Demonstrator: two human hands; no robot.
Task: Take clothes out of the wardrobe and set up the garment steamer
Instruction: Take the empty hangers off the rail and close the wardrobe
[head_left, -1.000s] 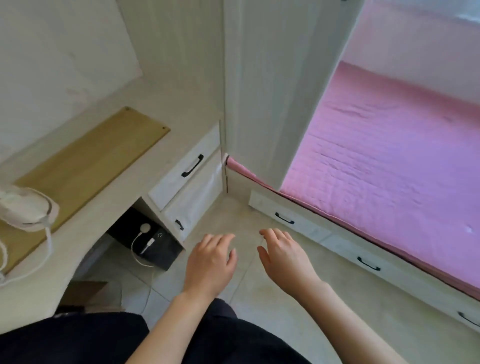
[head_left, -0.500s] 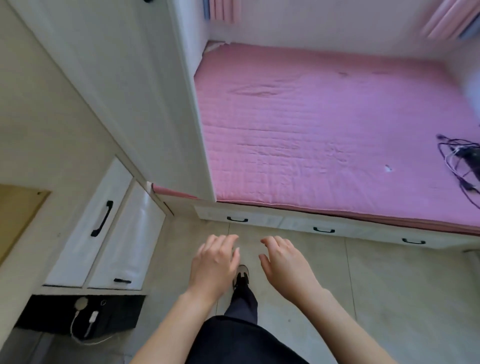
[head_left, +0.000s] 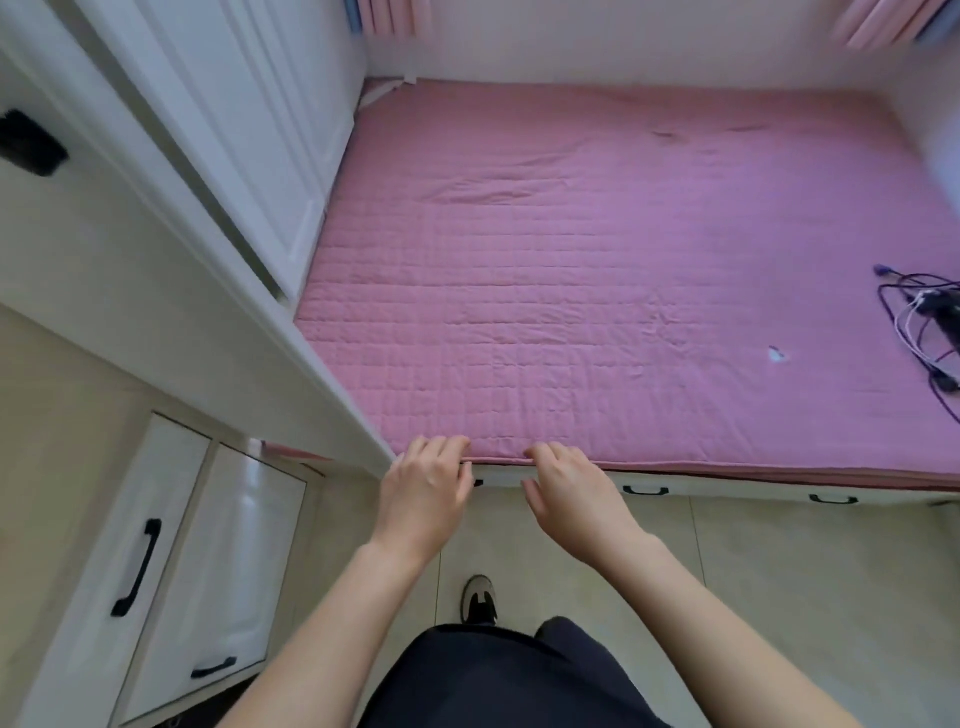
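Note:
The white wardrobe stands at the upper left beside the bed, its panelled doors closed. No clothes and no steamer are in view. My left hand and my right hand hang side by side in front of me, palms down, fingers loosely bent, holding nothing. Both hover in line with the front edge of the pink quilted bed.
White drawers with black handles are at the lower left, and more drawers run under the bed. A tangle of dark cables lies on the bed's right side. Beige floor tiles and my shoe are below.
The view has swung right and up from the desk corner to the bed and wardrobe doors. Both hands stay out in front, held the same way, now nearer the bed's edge.

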